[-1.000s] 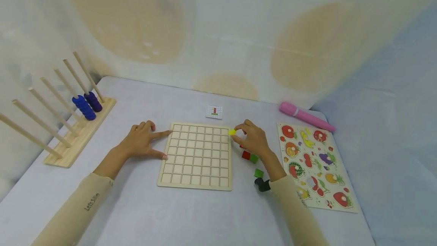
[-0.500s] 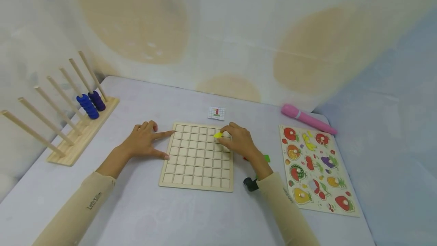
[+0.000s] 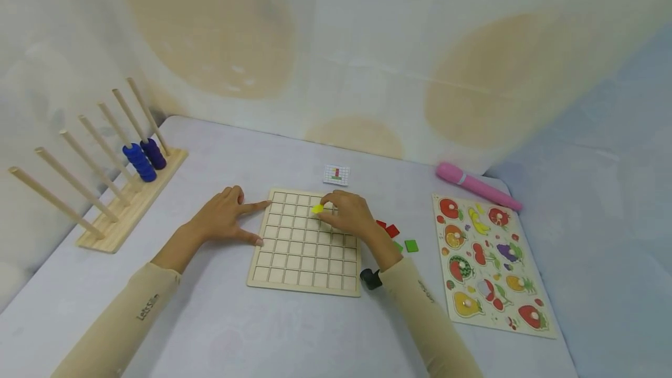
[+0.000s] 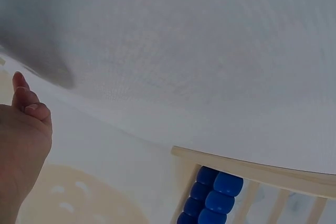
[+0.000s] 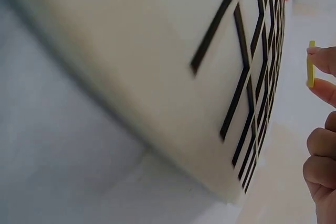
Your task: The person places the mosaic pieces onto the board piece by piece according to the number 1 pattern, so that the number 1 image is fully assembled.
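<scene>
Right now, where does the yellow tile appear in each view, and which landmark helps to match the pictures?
Head: the yellow tile is pinched by the right hand over the upper rows of the grid board.
Left wrist: not in view.
Right wrist: the tile shows edge-on at the right edge, between fingertips.
Shared landmark: the grid board, which fills the right wrist view.
</scene>
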A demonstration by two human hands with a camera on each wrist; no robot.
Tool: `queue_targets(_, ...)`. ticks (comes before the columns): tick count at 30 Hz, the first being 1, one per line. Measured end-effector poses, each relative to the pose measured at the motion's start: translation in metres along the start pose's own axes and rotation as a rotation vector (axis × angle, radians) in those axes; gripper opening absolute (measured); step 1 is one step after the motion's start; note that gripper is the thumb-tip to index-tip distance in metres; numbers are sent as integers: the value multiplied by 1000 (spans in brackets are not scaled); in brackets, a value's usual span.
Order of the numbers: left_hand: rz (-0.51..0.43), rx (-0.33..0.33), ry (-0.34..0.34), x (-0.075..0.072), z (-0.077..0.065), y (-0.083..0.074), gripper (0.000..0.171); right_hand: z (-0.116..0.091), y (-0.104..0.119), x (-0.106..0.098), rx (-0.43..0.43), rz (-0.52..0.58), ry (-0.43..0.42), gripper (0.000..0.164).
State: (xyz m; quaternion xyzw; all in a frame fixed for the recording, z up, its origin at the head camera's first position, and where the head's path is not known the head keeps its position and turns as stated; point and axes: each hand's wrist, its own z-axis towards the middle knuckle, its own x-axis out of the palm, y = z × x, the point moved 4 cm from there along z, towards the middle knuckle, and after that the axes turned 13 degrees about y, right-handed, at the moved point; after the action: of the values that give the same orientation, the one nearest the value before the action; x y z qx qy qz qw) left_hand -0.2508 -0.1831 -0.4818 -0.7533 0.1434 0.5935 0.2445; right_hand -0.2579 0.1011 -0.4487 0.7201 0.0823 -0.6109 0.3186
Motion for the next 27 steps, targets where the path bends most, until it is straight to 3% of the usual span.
queue_targets(9,-11,5,24,-2,0,-3,98,17,12,5,-12,-13,96,32)
queue_targets(27,-31,-15,44,1,0,0,99,32,20,16,-8,-117,128,31)
